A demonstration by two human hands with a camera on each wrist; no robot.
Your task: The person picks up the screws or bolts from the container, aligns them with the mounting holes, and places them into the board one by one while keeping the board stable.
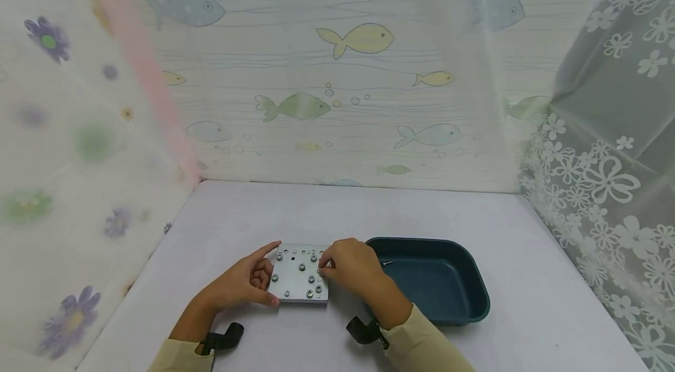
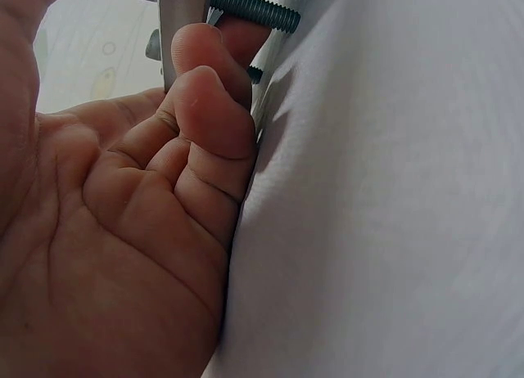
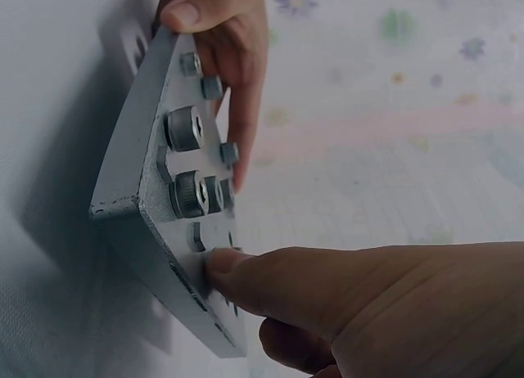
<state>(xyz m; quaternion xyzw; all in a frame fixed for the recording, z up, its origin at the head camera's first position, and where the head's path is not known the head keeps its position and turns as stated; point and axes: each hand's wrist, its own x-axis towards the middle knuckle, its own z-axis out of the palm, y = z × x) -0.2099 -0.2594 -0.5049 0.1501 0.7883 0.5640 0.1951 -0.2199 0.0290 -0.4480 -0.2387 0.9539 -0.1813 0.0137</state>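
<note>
A flat silver metal plate (image 1: pixel 292 281) carries several socket-head screws (image 3: pixel 188 192) of different sizes and some bare holes. My left hand (image 1: pixel 239 284) grips it by the left edge, thumb at the near corner and index finger at the far corner, other fingers curled in. In the left wrist view, a threaded screw shank (image 2: pixel 258 8) sticks out of the plate's underside beside the fingertips. My right hand (image 1: pixel 354 266) is over the plate's right edge, thumb and fingertips pinching a small screw at a hole; its shank is hidden by the fingers.
To the right of the plate stands a dark teal tray (image 1: pixel 464 284), with a small loose screw (image 1: pixel 387 263) at its left side. All of it is on a white-covered table (image 1: pixel 253 208). Patterned curtains (image 1: pixel 369 126) hang behind and at both sides.
</note>
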